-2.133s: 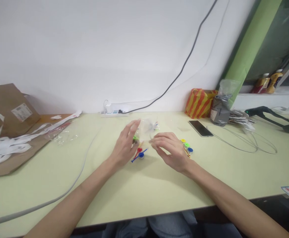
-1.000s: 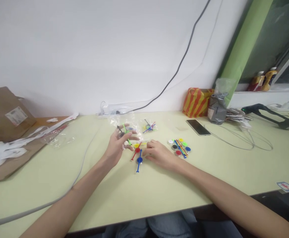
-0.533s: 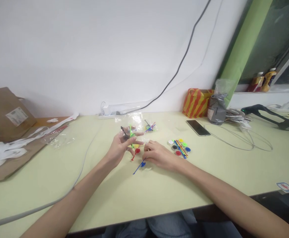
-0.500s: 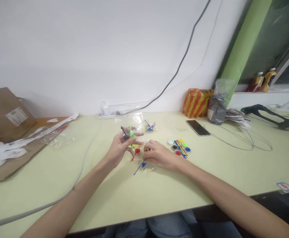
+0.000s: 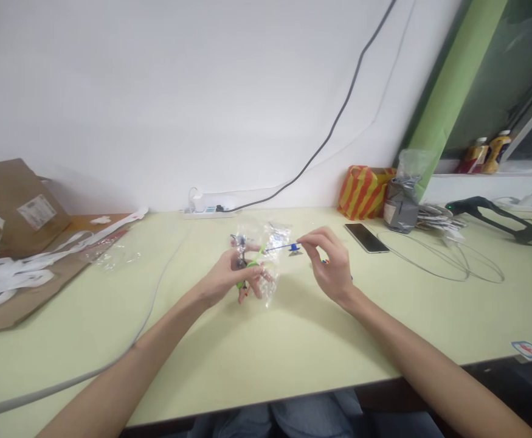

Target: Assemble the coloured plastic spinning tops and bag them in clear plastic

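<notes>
My right hand [image 5: 333, 263] pinches one end of a thin blue plastic stick [image 5: 280, 246] between thumb and fingertips. A small blue knob with a disc-like base [image 5: 295, 249] hangs at the stick, close to the fingers. The stick's other end points left toward a crinkled clear plastic bag [image 5: 271, 283]. My left hand [image 5: 222, 278] is curled around several small plastic pieces, among them a bright green one [image 5: 252, 264] and dark ones. The bag lies against its fingers, and I cannot tell how firmly it is held. Colourful bits on the table [image 5: 324, 261] are mostly hidden behind my right hand.
A phone [image 5: 366, 238] lies right of my hands, beside a looped cable [image 5: 448, 274]. Behind stand a striped bag [image 5: 363, 193] and a grey package [image 5: 400, 207]. A power strip [image 5: 208, 213] is at the wall. Brown paper packaging [image 5: 19, 207] and a grey cable [image 5: 149, 316] are left.
My right hand has moved right and up, away from my left hand, carrying the blue stick and knob. The pieces in my left hand have turned, and the clear bag shows more beside it.
</notes>
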A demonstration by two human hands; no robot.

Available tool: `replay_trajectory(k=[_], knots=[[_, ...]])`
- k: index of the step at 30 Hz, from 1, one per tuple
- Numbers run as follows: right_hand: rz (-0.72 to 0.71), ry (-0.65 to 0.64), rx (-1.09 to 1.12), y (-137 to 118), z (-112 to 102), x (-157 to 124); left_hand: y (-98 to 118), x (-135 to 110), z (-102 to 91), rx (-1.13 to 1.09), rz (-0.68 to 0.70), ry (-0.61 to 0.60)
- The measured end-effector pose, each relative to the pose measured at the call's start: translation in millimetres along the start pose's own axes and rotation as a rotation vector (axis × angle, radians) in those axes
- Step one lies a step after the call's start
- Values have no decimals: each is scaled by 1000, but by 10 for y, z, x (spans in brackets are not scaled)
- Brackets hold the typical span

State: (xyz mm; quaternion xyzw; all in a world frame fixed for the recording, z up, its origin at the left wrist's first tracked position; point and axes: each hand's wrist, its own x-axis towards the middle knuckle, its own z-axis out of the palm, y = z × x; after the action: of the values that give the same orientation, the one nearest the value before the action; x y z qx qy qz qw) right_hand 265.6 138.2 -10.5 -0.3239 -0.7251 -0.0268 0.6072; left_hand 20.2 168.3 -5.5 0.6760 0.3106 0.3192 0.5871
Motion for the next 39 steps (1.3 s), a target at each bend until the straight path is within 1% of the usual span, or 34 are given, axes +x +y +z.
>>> replay_trajectory(k=[3, 4, 6, 9, 12, 15, 18, 20, 22, 28, 32, 36, 39], knots=[[59, 123, -116, 49, -59, 44, 4, -32, 16, 10, -87, -213], [68, 145, -138, 68, -70, 52, -3, -37, 17, 15, -103, -266], [67, 157, -163, 101, -80, 60, -16, -41, 14, 26, -119, -334], [42, 98, -157, 111, -70, 57, -1, -45, 11, 28, -135, -390], [31, -33, -80, 69, -50, 52, 63, -55, 20, 9, -151, -442], [17, -165, 9, 18, -40, 51, 118, -65, 27, 1, -167, -472], [-18, -232, 77, -6, -41, 50, 125, -67, 24, 7, -198, -516], [-23, -236, 101, -15, -41, 44, 109, -67, 24, 9, -217, -553], [1, -220, 117, -32, -40, 34, 87, -66, 28, 11, -225, -576], [115, -183, 216, -112, -21, 5, 49, -58, 50, 3, -194, -566], [229, -178, 344, -82, -7, 13, 70, -66, 53, -47, -199, -582], [321, -203, 385, -66, 14, 3, 79, -73, 57, -68, -198, -589], [337, -277, 413, -119, 42, -21, 54, -61, 63, -40, -182, -559]])
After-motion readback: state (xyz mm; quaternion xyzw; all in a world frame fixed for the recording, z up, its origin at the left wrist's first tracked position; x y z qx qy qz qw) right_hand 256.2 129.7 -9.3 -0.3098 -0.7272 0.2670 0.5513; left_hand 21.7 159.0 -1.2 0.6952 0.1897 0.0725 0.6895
